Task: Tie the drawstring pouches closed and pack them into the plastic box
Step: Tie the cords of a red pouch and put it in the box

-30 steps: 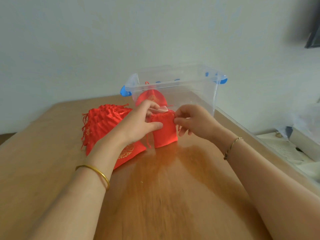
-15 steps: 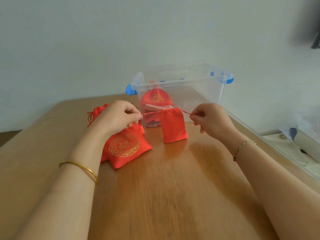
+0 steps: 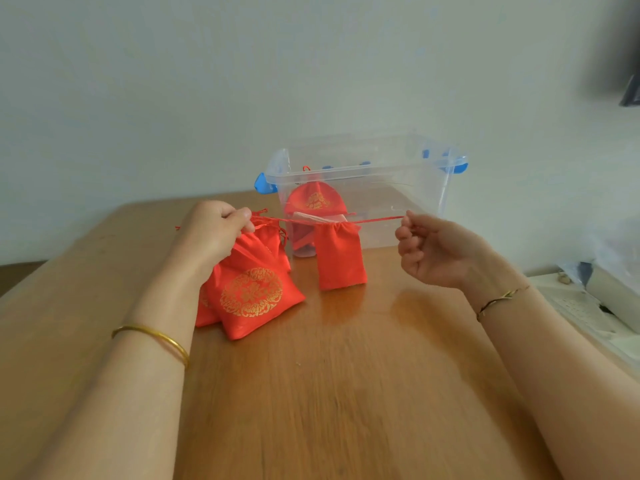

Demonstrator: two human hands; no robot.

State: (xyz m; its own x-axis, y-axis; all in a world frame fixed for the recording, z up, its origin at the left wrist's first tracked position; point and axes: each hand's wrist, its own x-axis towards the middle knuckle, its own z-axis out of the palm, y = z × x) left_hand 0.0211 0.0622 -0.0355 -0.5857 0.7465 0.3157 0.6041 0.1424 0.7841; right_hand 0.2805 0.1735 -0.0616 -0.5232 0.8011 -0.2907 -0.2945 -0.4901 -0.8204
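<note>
Spread wider toward nine and three o'clock, our left hand (image 3: 211,230) and right hand (image 3: 433,251) pinch the drawstring (image 3: 377,221); overpulling may snap it.

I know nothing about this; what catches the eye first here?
At mid-table a plain red pouch has its drawstring pulled taut between the left hand and right hand. Left of it lies a pile of red pouches with gold emblems; behind stands a clear plastic box holding one gold-printed pouch.

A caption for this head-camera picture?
Left hand and right hand pull the drawstring of a red pouch taut in front of the plastic box.
</note>
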